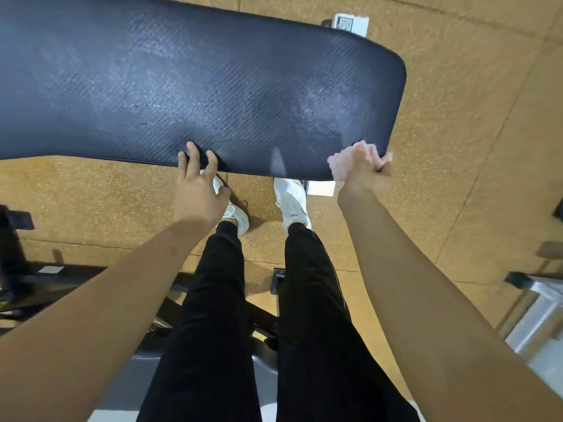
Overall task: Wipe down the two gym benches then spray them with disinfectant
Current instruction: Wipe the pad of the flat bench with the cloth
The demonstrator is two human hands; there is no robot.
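The wiping step is in hand, on what looks like the first of the two benches. The dark padded bench (213, 86) stretches across the top of the view, and its textured cover shows dull, streaky patches that could be damp. The left hand (198, 190) rests on the near edge, its fingers (192, 153) spread and laid flat on the cover, seemingly steadying the person. The right hand (364, 172) is at the near right corner of the bench with its fingers curled around a bunched pale cloth (341, 164). The cloth is blurred, so I cannot tell how much of it touches the cover.

Next, the cloth most likely needs to sweep along the near edge and around that rounded corner, with firm, even pressure. After that comes the other bench; a grey padded surface (137, 376) behind the legs may be it. No spray bottle is in view, so it will have to be fetched before the disinfecting.
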